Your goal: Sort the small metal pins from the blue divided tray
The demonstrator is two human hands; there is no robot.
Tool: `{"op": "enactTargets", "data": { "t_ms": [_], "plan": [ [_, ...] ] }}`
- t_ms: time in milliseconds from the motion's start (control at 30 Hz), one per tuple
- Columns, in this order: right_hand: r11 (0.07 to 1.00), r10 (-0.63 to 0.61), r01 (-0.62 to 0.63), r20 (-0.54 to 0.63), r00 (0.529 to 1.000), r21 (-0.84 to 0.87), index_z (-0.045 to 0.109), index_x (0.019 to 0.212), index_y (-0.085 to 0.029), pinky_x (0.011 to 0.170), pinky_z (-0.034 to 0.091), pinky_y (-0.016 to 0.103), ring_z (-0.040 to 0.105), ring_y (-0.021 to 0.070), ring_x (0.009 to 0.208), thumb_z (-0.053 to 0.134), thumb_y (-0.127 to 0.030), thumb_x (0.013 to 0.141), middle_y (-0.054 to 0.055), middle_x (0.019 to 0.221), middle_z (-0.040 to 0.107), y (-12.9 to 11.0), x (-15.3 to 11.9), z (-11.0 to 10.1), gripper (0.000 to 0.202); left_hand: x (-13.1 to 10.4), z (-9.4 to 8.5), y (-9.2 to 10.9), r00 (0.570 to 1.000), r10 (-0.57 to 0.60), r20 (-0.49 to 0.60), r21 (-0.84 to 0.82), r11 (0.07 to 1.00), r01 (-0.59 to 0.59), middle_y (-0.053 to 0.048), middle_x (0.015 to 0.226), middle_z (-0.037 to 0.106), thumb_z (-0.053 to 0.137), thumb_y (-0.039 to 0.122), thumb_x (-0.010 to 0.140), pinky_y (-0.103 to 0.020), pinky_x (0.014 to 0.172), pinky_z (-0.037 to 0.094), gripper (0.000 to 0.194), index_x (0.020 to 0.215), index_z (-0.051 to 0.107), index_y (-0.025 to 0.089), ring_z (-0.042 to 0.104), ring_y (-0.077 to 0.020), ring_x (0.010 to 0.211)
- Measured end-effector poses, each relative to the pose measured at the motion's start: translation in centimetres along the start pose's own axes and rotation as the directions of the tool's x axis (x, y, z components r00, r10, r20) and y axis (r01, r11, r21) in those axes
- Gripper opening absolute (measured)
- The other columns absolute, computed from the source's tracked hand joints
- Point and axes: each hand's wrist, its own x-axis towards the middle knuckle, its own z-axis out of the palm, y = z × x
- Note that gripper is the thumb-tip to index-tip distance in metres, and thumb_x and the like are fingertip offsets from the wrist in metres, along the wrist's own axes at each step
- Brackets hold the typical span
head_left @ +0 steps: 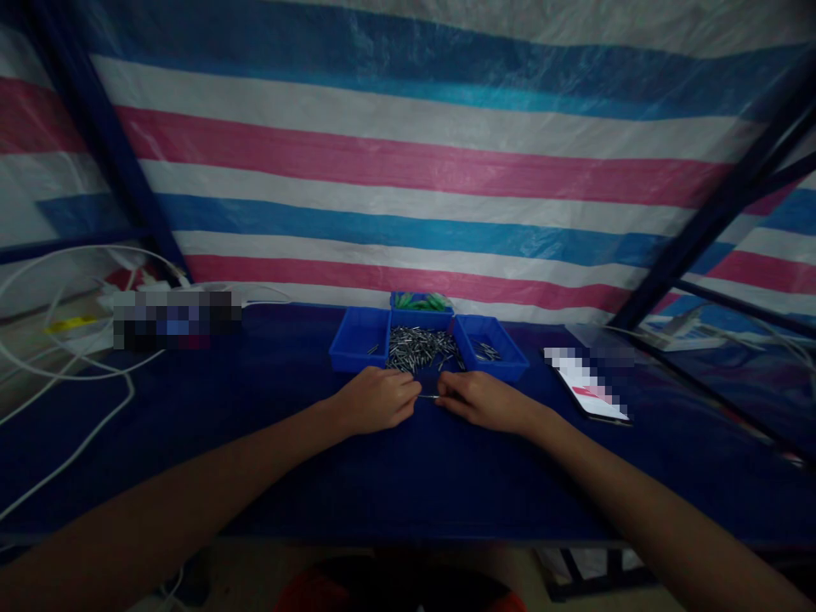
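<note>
My left hand [381, 399] is closed, its fingertips pinched at one end of a thin, shiny metal pin [428, 396]. At the pin's other end, the fingers of my right hand [483, 399] are also pinched together. The pin lies level between the two hands, just above the table; its exact kind is too small to make out. Right behind the hands is a heap of small metal pins [421, 347] in the middle. A blue bin [360, 336] on the left holds a few pieces, and another blue bin [501, 340] on the right holds a small pile.
Behind the heap stands a blue tray [422, 311] with green items. A phone [590, 393] with a lit screen lies on the blue table [414, 484] at right. White cables [121, 399] and a blurred-out object [175, 320] are at left. Striped sheeting [414, 170] hangs behind.
</note>
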Motion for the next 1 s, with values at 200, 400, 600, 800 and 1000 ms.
{"op": "enactTargets", "data": {
  "t_ms": [200,400,600,800,1000],
  "plan": [
    [1.000,0.003,-0.002,0.002,1.000,-0.031,0.051,0.087,-0.017,0.060,0.035,0.024,0.054,0.0122,0.064,0.041,-0.028,0.091,0.002,0.073,0.057,0.0,-0.1,-0.2,0.015,0.1,-0.3,0.0,1.000,-0.024,0.003,-0.013,1.000,0.024,0.000,0.074,0.061,0.043,0.021,0.087,-0.024,0.059,0.041,0.013,0.079,0.052,0.017,0.058,-0.0135,0.069],
    [0.999,0.004,-0.004,-0.012,1.000,-0.043,0.051,0.089,-0.017,0.059,0.035,0.024,0.055,0.0126,0.065,0.039,-0.029,0.093,0.002,0.072,0.058,0.2,0.1,-0.1,0.018,0.0,-0.3,0.0,0.999,-0.034,-0.030,-0.037,0.999,0.033,0.000,0.074,0.061,0.042,0.021,0.087,-0.024,0.060,0.041,0.015,0.079,0.053,0.016,0.057,-0.0128,0.069],
    [0.997,-0.051,0.051,-0.001,0.999,-0.060,0.051,0.087,-0.016,0.059,0.034,0.024,0.054,0.0121,0.064,0.041,-0.026,0.092,0.003,0.074,0.059,-0.1,0.2,0.4,0.015,0.0,-0.1,0.1,0.981,0.095,-0.170,-0.001,0.995,-0.097,-0.001,0.075,0.060,0.037,0.023,0.091,-0.024,0.062,0.041,0.021,0.084,0.056,0.016,0.056,-0.0124,0.070],
    [0.995,-0.076,0.076,0.002,0.997,-0.066,0.050,0.084,-0.017,0.059,0.035,0.023,0.055,0.0124,0.064,0.041,-0.027,0.091,0.003,0.073,0.059,-0.5,0.2,0.8,0.015,0.1,-0.5,0.5,0.955,0.168,-0.243,0.041,0.986,-0.163,0.000,0.069,0.057,0.039,0.023,0.089,-0.024,0.059,0.039,0.024,0.076,0.057,0.016,0.053,-0.0117,0.064],
    [0.999,0.002,-0.007,-0.095,0.995,-0.051,0.051,0.093,-0.017,0.061,0.036,0.025,0.056,0.0138,0.066,0.039,-0.026,0.091,0.004,0.075,0.060,-0.2,0.0,-0.2,0.015,0.2,-0.2,0.2,0.977,0.010,-0.215,0.025,1.000,-0.005,0.000,0.070,0.060,0.041,0.023,0.088,-0.023,0.061,0.041,0.020,0.077,0.056,0.016,0.056,-0.0118,0.066]
  ]
}}
